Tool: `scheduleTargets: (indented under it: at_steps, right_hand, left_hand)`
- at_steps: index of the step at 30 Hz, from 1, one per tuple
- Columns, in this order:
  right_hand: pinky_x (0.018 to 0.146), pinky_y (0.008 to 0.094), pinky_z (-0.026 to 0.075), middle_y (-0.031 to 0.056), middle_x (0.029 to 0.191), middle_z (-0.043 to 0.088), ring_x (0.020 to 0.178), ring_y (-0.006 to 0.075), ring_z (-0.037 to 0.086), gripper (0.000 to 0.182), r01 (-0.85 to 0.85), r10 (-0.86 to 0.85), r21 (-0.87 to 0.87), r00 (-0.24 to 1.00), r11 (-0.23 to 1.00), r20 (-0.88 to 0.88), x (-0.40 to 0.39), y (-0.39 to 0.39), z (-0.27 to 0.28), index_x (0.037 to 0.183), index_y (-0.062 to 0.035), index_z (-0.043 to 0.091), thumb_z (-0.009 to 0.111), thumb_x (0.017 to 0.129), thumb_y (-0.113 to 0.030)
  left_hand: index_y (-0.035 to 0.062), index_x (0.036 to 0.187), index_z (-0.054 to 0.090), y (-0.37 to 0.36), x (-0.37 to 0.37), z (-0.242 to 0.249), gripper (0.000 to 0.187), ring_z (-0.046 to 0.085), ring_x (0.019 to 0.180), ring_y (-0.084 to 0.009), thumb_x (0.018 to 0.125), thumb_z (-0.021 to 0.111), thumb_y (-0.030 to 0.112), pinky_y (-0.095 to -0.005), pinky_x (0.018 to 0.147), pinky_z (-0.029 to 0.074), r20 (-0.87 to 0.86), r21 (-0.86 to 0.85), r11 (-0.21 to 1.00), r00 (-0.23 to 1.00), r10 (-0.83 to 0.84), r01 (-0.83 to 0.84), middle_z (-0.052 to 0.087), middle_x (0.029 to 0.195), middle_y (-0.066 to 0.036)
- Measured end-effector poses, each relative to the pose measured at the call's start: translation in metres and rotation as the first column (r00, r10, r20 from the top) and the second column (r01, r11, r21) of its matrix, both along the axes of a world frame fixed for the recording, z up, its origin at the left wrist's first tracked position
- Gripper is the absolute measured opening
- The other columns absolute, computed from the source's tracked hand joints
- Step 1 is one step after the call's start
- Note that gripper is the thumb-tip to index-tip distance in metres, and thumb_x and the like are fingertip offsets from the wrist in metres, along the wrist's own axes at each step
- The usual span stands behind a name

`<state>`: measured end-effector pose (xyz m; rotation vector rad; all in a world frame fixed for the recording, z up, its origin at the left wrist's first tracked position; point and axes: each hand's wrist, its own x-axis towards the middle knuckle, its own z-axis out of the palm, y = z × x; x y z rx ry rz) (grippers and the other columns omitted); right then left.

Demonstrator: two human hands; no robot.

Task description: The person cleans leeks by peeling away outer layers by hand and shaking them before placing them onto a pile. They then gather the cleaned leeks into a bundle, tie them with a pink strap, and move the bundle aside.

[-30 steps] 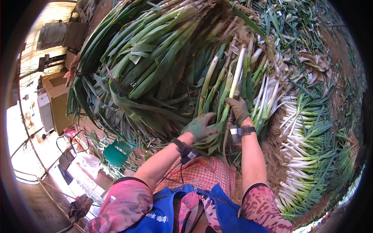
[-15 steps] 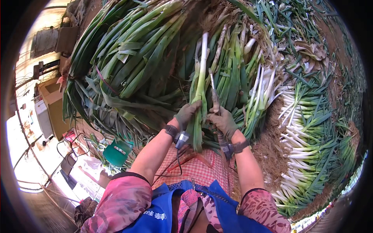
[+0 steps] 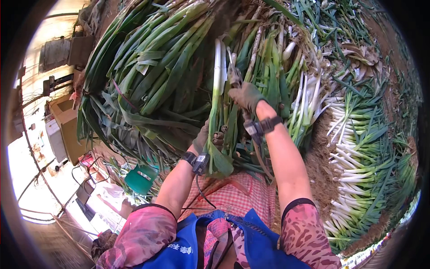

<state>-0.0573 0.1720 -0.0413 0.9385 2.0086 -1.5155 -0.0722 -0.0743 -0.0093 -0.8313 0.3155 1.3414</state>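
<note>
My left hand (image 3: 206,136), in a dirty glove, is closed around the green leaves of a long green onion (image 3: 217,85). Its white end points away from me, toward the top of the view. My right hand (image 3: 247,97), gloved too, grips a thin-tipped blow gun (image 3: 234,74) with a hose running down past my wrist. The tool's tip is beside the white shaft; whether it touches cannot be seen. A large heap of untrimmed green onions (image 3: 156,85) lies left of my hands, and more with leaves and roots (image 3: 268,85) lie to the right.
Cleaned green onions (image 3: 354,166) are laid in a long row at the right, beside a mound of brown roots (image 3: 320,170). A green plastic piece (image 3: 141,179), a cardboard box (image 3: 67,130) and cables lie at the left. A red checked cloth (image 3: 224,193) covers my lap.
My right hand has moved up and slightly left with the blow gun, nearer the onion's white end. My left hand has shifted a little left and down, and the onion has moved left with it.
</note>
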Motion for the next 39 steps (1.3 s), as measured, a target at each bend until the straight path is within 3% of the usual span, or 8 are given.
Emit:
scheduleTargets:
  at_steps: [3,6,10,12,16,20,24,39]
  right_hand:
    - [0.077,0.0400,0.053,0.0279,0.090,0.067,0.087,0.0381,0.067,0.048,-0.117,0.115,0.054,0.993,0.992,0.040,-0.025,0.014,-0.001,0.095,0.0033,0.068,0.060,0.075,-0.039]
    - [0.086,0.0426,0.051,0.0338,0.101,0.064,0.100,0.0437,0.064,0.062,0.121,-0.121,0.053,0.993,0.991,0.004,0.000,0.017,0.051,0.102,0.0095,0.066,0.064,0.072,-0.044]
    - [0.091,0.0440,0.048,0.0333,0.108,0.063,0.106,0.0448,0.061,0.063,0.191,-0.193,0.032,0.977,0.981,0.089,0.075,0.007,0.017,0.111,0.0069,0.059,0.064,0.073,-0.043]
    - [0.078,0.0393,0.053,0.0244,0.090,0.067,0.085,0.0366,0.068,0.055,0.273,-0.260,-0.116,0.959,0.955,0.116,0.118,-0.007,-0.001,0.105,0.0061,0.060,0.064,0.074,-0.039]
    - [0.067,0.0359,0.052,0.0130,0.080,0.065,0.072,0.0241,0.067,0.041,0.368,-0.351,-0.075,0.921,0.927,0.171,0.163,-0.032,0.031,0.099,0.0019,0.059,0.068,0.076,-0.031]
    - [0.071,0.0322,0.050,0.0143,0.088,0.065,0.082,0.0233,0.065,0.036,0.160,-0.148,-0.106,0.982,0.981,0.116,0.152,-0.067,0.082,0.104,0.0005,0.059,0.068,0.080,-0.025]
    - [0.082,0.0416,0.049,0.0241,0.096,0.066,0.094,0.0405,0.064,0.048,0.033,-0.020,-0.058,0.977,0.998,0.210,0.151,-0.099,0.089,0.102,0.0013,0.060,0.063,0.079,-0.040]
    - [0.087,0.0434,0.048,0.0268,0.103,0.066,0.102,0.0416,0.062,0.057,-0.109,0.115,-0.035,0.941,0.993,0.317,0.168,-0.112,0.067,0.110,0.0020,0.057,0.064,0.076,-0.043]
  left_hand:
    - [0.0077,0.097,0.062,-0.001,0.003,-0.002,0.059,0.054,0.056,-0.0122,0.088,0.054,0.066,-0.0278,0.052,0.049,0.012,0.074,0.996,0.999,0.041,-0.041,0.055,0.065,0.000]
    - [0.0088,0.112,0.060,0.010,0.010,-0.009,0.071,0.056,0.067,-0.0155,0.084,0.052,0.074,-0.0315,0.065,0.049,-0.493,-0.340,0.918,0.793,-0.358,0.204,0.060,0.082,-0.001]
    - [0.0040,0.123,0.061,0.054,-0.030,0.059,0.049,0.065,0.103,-0.0190,0.089,0.066,0.039,-0.0318,0.091,0.049,-0.472,-0.866,0.483,-0.529,-0.705,0.130,0.068,0.113,-0.012]
    - [0.0041,0.115,0.065,0.057,-0.071,0.072,0.035,0.068,0.098,-0.0277,0.085,0.069,0.022,-0.0347,0.086,0.052,-0.563,-0.548,0.804,-0.609,-0.559,-0.232,0.069,0.108,-0.017]
    - [0.0034,0.105,0.067,0.036,-0.157,0.112,0.021,0.068,0.082,-0.0177,0.087,0.070,0.015,-0.0300,0.078,0.054,-0.578,-0.338,0.762,-0.517,-0.631,-0.552,0.072,0.093,-0.011]
    - [0.0022,0.113,0.063,0.040,-0.087,0.067,0.029,0.064,0.094,-0.0166,0.089,0.068,0.019,-0.0291,0.087,0.050,-0.733,-0.590,0.792,-0.307,-0.607,-0.158,0.069,0.100,-0.009]
    - [0.0058,0.120,0.061,0.027,0.008,-0.041,0.053,0.063,0.106,-0.0371,0.078,0.068,0.037,-0.0429,0.094,0.048,-0.234,-0.968,0.174,-0.401,-0.886,0.181,0.066,0.113,-0.021]
    - [-0.0039,0.122,0.056,0.011,0.047,-0.089,0.051,0.065,0.086,-0.0194,0.081,0.069,0.023,-0.0333,0.079,0.053,-0.583,-0.770,0.614,0.202,-0.787,0.171,0.069,0.101,-0.011]
